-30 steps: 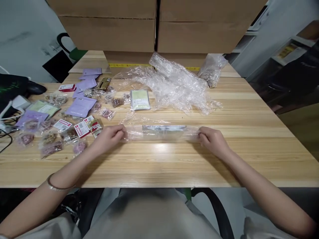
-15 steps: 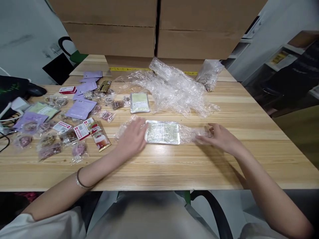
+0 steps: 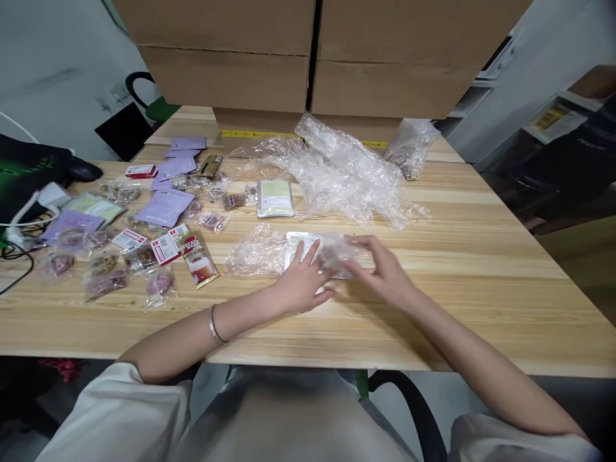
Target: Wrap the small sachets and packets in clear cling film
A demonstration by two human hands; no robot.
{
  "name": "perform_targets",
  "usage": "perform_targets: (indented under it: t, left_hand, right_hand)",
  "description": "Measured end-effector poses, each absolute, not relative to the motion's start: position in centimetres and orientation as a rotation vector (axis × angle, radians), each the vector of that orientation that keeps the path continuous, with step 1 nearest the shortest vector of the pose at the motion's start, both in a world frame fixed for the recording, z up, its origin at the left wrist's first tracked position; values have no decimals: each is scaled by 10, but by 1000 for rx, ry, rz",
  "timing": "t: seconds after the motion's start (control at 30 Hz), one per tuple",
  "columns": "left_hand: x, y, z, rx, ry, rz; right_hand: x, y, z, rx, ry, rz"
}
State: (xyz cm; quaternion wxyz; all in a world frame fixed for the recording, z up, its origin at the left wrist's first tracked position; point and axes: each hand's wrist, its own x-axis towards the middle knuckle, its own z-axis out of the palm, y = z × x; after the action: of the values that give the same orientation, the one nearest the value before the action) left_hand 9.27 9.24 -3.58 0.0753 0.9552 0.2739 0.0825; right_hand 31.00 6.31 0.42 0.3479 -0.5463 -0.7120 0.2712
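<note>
Head view, all places given from the silver packet (image 3: 302,246).

- Lying flat on the wooden table (image 3: 481,256), near the front edge and about mid-width, partly wrapped in clear bubble wrap (image 3: 257,251) that is trailing off to its left.
- Left hand (image 3: 303,282) pressing down on the packet's near left part, fingers (image 3: 301,255) spread and flat, bracelet (image 3: 215,325) showing on the wrist just behind.
- Right hand (image 3: 380,269) sitting at the packet's right end, fingers bent and pinching a fold of wrap over the packet (exact grip blurred, thumb hidden).
- Lying just beyond the packet: pale green pouch (image 3: 275,197), flat and apart from both hands.
- Spreading beyond and to the right: crumpled heap of plastic sheeting (image 3: 346,173), with a filled clear bag (image 3: 409,144) at its far right end.
- Lying to the left: brown sachet (image 3: 199,260), then red-and-white labels, small clear snack bags and purple pouches (image 3: 164,206) (loosely scattered, some overlapping).
- Standing far beyond, at the table's back edge: stacked cardboard boxes (image 3: 308,58).
</note>
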Motion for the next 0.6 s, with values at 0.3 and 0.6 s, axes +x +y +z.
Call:
perform_targets:
  t: [0.3,0.6]
  left_hand:
    - [36,46,-3,2181,1024,495]
    - [-9,52,-11,696,1160,582]
  right_hand:
    - [274,78,-45,-1078,-2480,273]
    - [274,76,-53,-1081,-2523,223]
